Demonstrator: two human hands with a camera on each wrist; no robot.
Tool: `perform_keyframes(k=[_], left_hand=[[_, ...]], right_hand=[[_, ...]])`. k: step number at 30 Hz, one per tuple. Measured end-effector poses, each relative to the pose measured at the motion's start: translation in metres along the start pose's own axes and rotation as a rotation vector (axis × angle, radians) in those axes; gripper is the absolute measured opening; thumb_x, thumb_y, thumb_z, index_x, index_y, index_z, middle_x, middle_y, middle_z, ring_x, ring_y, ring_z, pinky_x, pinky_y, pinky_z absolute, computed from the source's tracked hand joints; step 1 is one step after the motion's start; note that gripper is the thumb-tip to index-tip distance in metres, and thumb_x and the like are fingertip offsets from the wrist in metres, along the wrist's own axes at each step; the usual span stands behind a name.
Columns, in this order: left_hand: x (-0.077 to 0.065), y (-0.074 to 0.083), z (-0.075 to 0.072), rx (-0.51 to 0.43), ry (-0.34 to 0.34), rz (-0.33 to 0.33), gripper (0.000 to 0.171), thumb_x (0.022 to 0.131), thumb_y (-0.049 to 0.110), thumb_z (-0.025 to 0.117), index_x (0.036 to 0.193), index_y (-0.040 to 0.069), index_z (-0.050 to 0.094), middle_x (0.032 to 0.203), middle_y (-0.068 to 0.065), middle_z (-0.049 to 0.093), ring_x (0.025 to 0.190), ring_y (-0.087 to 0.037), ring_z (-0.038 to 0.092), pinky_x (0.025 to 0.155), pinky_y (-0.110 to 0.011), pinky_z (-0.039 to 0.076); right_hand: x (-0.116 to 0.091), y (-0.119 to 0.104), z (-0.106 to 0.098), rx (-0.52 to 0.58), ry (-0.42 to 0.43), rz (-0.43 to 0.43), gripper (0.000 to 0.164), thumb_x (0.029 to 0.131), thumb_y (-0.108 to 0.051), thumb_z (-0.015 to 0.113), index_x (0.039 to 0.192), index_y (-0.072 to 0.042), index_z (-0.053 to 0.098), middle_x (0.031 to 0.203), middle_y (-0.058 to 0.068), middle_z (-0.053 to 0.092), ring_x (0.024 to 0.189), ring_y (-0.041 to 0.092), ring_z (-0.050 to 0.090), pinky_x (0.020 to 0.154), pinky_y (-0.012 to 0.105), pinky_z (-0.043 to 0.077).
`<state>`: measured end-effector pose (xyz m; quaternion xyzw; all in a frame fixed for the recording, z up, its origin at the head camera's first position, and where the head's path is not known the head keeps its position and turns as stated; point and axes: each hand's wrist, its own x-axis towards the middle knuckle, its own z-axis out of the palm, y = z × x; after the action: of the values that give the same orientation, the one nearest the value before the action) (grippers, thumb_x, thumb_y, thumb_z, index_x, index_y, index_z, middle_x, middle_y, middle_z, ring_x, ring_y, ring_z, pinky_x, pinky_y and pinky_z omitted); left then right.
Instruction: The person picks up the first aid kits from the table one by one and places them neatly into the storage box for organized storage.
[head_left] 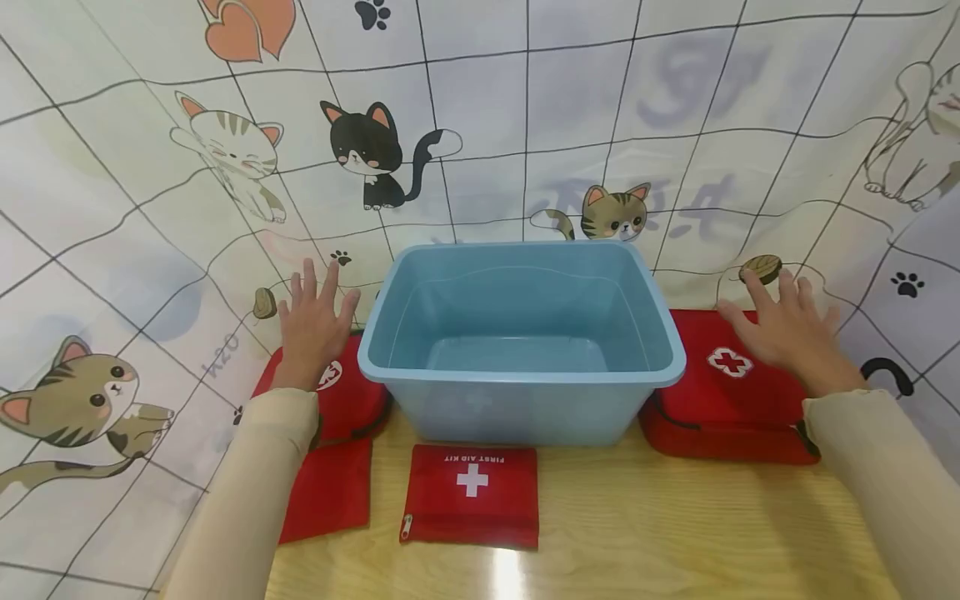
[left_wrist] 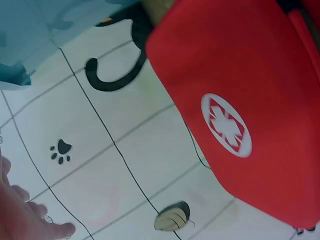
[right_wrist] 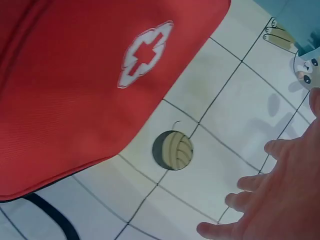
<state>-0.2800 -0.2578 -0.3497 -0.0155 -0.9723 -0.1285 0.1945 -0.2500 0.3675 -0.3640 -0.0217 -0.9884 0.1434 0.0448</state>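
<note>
My left hand (head_left: pixel 313 333) is raised with spread fingers above a red first aid bag (head_left: pixel 360 400) that bears a white emblem. Nothing is in its grasp. On the other side, my right hand (head_left: pixel 787 333) hovers with fingers spread over a larger red first aid bag (head_left: pixel 750 408), also holding nothing. Between the hands stands a light blue plastic tub (head_left: pixel 517 408), with a bare inside. The left wrist view shows the left bag (left_wrist: pixel 270 100) close by, and the right wrist view shows the right bag (right_wrist: pixel 65 110) with its white cross emblem.
A flat red zip pouch (head_left: pixel 471 508) printed FIRST AID KIT lies in front of the tub. Another red pouch (head_left: pixel 330 492) lies left of it, partly behind the left sleeve. The wooden table (head_left: pixel 637 525) meets a cat-patterned covering (head_left: pixel 487 108) at the back.
</note>
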Motion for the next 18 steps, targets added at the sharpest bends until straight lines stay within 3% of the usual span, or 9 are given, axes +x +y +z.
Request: perform_keyframes(k=[4, 11, 15, 18], left_hand=[[0.002, 0.01, 0.0, -0.107, -0.101, 0.02, 0.069, 0.103, 0.054, 0.029, 0.161, 0.02, 0.013, 0.166, -0.016, 0.003, 0.149, -0.047, 0.007, 0.11, -0.075, 0.01], [0.006, 0.029, -0.007, -0.305, -0.352, 0.057, 0.072, 0.102, 0.059, 0.025, 0.161, 0.023, 0.007, 0.166, -0.012, 0.0, 0.15, -0.043, 0.005, 0.111, -0.072, 0.013], [0.008, 0.036, -0.005, -0.346, -0.414, 0.075, 0.073, 0.102, 0.057, 0.032, 0.161, 0.023, 0.005, 0.166, -0.014, 0.003, 0.15, -0.043, 0.008, 0.111, -0.071, 0.017], [0.008, 0.037, -0.002, -0.396, -0.457, 0.059, 0.076, 0.103, 0.053, 0.037, 0.161, 0.022, 0.0, 0.166, -0.015, 0.01, 0.148, -0.044, 0.017, 0.111, -0.066, 0.027]], right_hand=[[-0.007, 0.01, 0.003, 0.035, -0.036, 0.039, 0.088, 0.099, -0.065, 0.025, 0.158, -0.008, -0.006, 0.149, 0.046, -0.006, 0.137, 0.064, -0.012, 0.096, 0.086, -0.002], [-0.023, 0.03, 0.01, 0.087, -0.079, 0.147, 0.092, 0.099, -0.065, 0.027, 0.156, -0.003, -0.009, 0.146, 0.049, -0.001, 0.133, 0.067, 0.003, 0.092, 0.088, 0.011], [-0.035, 0.037, 0.009, 0.091, -0.1, 0.209, 0.095, 0.099, -0.065, 0.026, 0.153, 0.003, -0.013, 0.142, 0.051, 0.006, 0.128, 0.068, 0.012, 0.091, 0.085, 0.018], [-0.045, 0.04, 0.006, 0.082, -0.096, 0.247, 0.097, 0.099, -0.065, 0.025, 0.151, 0.007, -0.013, 0.14, 0.052, 0.01, 0.125, 0.069, 0.015, 0.092, 0.085, 0.018]])
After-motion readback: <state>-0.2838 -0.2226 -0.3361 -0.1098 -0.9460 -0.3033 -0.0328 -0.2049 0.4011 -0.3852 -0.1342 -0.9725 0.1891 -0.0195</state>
